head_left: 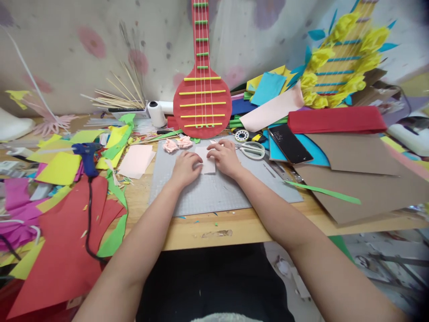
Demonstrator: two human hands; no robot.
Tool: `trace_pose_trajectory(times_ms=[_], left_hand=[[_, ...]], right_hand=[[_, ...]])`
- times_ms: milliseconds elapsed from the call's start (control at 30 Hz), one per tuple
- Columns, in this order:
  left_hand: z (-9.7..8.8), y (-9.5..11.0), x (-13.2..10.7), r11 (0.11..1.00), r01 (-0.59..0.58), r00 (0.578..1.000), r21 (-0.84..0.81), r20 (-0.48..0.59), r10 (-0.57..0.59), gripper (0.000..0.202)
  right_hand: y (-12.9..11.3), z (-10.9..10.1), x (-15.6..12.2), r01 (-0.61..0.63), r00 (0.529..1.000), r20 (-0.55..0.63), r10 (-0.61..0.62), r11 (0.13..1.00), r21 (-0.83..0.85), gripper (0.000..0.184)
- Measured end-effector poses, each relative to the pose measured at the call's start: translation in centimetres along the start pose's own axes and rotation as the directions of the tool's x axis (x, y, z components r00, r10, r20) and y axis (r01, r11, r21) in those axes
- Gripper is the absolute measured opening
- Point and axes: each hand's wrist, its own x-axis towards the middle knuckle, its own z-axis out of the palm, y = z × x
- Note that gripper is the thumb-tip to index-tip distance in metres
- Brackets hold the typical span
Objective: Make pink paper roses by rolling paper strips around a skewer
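A small pale paper piece [208,163] is between my two hands, over the grey cutting mat [201,201]. My left hand [187,169] has its curled fingers and thumb at the paper's left edge. On the other side, the bent fingers of my right hand [226,157] hold its right edge. Just behind are pink paper flowers [170,146]. Scissors [252,151] with pale handles rest to the right of my right hand. A red paper lute [202,105] with yellow and green bars and white strings leans upright behind the mat.
At left lie a blue glue gun [86,156], red paper [67,232] and pale pink sheets [136,161]. At right are a black phone [290,143], brown cardboard [365,192], a green strip [325,192] and a rolled red sheet [337,120]. A yellow-flowered instrument [345,67] stands behind.
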Motion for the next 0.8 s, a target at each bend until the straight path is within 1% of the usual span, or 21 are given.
trace_pose_trajectory(times_ms=[33, 100, 167, 233, 300, 367, 400, 500, 533, 600, 633, 700, 800], left_hand=[[0.1, 0.0, -0.1, 1.000, -0.013, 1.000, 0.021, 0.024, 0.012, 0.016], [0.2, -0.2, -0.2, 0.999, -0.011, 1.000, 0.047, 0.030, 0.010, 0.018], [0.4, -0.5, -0.3, 0.997, 0.028, 1.000, 0.066, -0.011, -0.028, 0.020], [0.5, -0.8, -0.2, 0.992, 0.089, 0.993, 0.084, -0.080, -0.082, 0.022], [0.6, -0.8, 0.0, 0.986, 0.136, 0.982, 0.094, -0.144, -0.121, 0.023], [0.5, -0.7, 0.1, 0.984, 0.153, 0.974, 0.091, -0.181, -0.135, 0.024], [0.4, -0.6, 0.1, 0.984, 0.152, 0.973, 0.089, -0.188, -0.134, 0.024], [0.1, -0.4, -0.2, 0.989, 0.116, 0.980, 0.092, -0.170, -0.099, 0.022], [0.1, -0.4, -0.3, 0.992, 0.092, 0.985, 0.092, -0.153, -0.078, 0.022], [0.0, -0.4, -0.6, 0.996, 0.035, 0.994, 0.085, -0.106, -0.026, 0.023], [0.0, -0.5, -0.7, 0.997, 0.011, 0.997, 0.081, -0.083, -0.004, 0.025], [0.1, -0.5, -0.8, 0.997, -0.012, 0.999, 0.073, -0.044, 0.015, 0.031], [0.3, -0.5, -0.8, 0.999, 0.008, 1.000, 0.051, -0.013, -0.008, 0.038]], right_hand=[[0.0, -0.2, -0.1, 0.017, 0.999, 0.032, -0.017, 1.000, 0.016, 0.026], [0.0, -0.4, -0.4, 0.062, 0.994, 0.089, -0.066, 0.997, 0.055, 0.025], [0.3, -0.3, -0.6, 0.081, 0.988, 0.123, -0.093, 0.992, 0.099, 0.022], [0.8, 0.1, -0.5, 0.055, 0.988, 0.138, -0.076, 0.988, 0.147, 0.020], [1.2, 0.6, -0.4, -0.007, 0.992, 0.128, -0.017, 0.983, 0.186, 0.021], [1.3, 1.0, -0.2, -0.021, 0.994, 0.111, -0.003, 0.975, 0.219, 0.021], [1.2, 1.0, -0.2, -0.007, 0.996, 0.089, -0.014, 0.972, 0.235, 0.021], [0.5, 0.5, -0.3, 0.082, 0.995, 0.039, -0.096, 0.957, 0.280, 0.018], [0.2, 0.3, -0.4, 0.102, 0.991, 0.048, -0.122, 0.950, 0.295, 0.022], [-0.3, -0.1, -0.6, 0.131, 0.982, 0.089, -0.164, 0.945, 0.299, 0.035], [-0.5, -0.1, -0.6, 0.123, 0.981, 0.107, -0.160, 0.950, 0.288, 0.039], [-0.8, 0.0, -0.6, 0.087, 0.983, 0.133, -0.123, 0.964, 0.250, 0.039], [-0.9, 0.5, -0.3, 0.033, 0.986, 0.151, -0.064, 0.979, 0.199, 0.037]])
